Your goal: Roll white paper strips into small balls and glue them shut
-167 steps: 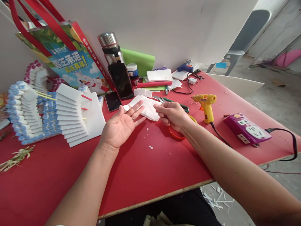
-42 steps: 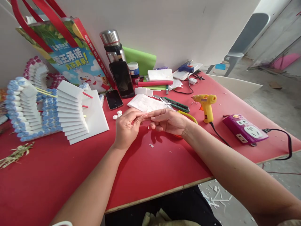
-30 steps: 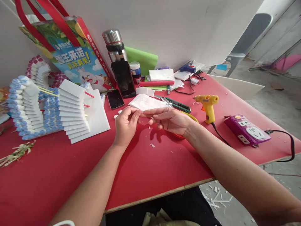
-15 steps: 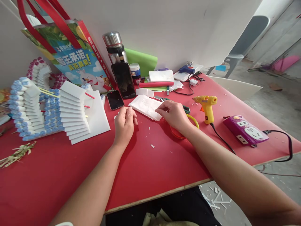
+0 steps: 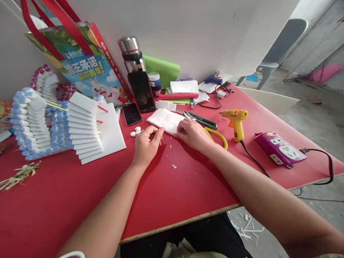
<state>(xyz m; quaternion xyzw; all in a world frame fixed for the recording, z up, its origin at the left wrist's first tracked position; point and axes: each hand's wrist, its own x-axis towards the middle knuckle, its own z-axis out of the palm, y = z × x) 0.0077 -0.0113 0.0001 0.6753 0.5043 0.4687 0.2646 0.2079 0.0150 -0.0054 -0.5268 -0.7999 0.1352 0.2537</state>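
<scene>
A stack of thin white tissue sheets lies on the red table in front of me. My right hand is closed at the stack's right corner, its thumb and fingertips pinching the sheets. At the near edge of the stack, my left hand has its fingers curled with thumb and forefinger together; whatever is between them is too small to make out. Small white rolled balls sit just behind my left hand. A green cutter and a yellow ring-shaped band lie beyond my right hand.
On the right are a yellow glue gun and a purple power strip. Two phones and a steel flask stand or lie behind. White stepped paper pieces and a printed bag are at left.
My left hand has moved right and slightly nearer, uncovering the white balls. My right hand has shifted left and down onto the stack's corner, exposing more of the green cutter.
</scene>
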